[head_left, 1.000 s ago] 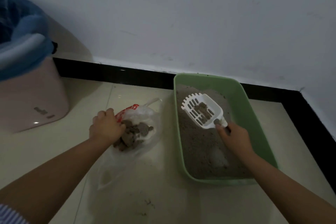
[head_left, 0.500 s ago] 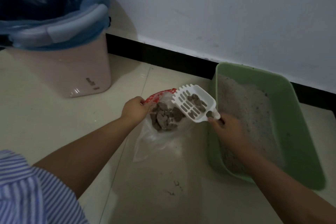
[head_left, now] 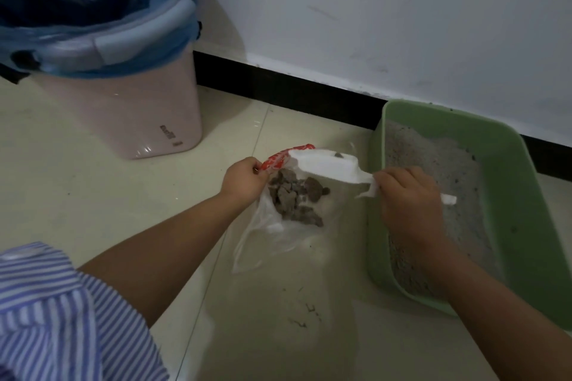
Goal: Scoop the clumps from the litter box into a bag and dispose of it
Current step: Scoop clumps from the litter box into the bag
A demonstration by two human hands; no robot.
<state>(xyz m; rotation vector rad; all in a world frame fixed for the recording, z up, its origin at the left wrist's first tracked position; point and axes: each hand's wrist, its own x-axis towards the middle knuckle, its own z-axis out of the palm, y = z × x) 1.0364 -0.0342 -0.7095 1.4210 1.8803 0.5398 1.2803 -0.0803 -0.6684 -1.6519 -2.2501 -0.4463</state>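
Clumps [head_left: 297, 196] lie heaped in a clear bag [head_left: 272, 226] on the floor, its mouth pinched open by the left hand [head_left: 244, 179]. Right hand [head_left: 408, 195] grips a white scoop [head_left: 328, 164] tipped over it — a slack rim could spill clumps. Green litter box [head_left: 526, 210] holds loose litter; the lined bin [head_left: 130, 108] stands near.

Single head-worn view, looking forward and down, close over the floor [head_left: 93, 195], wall [head_left: 402, 9] ahead

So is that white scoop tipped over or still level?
Tipped over: the scoop shows its plain underside above the bag.
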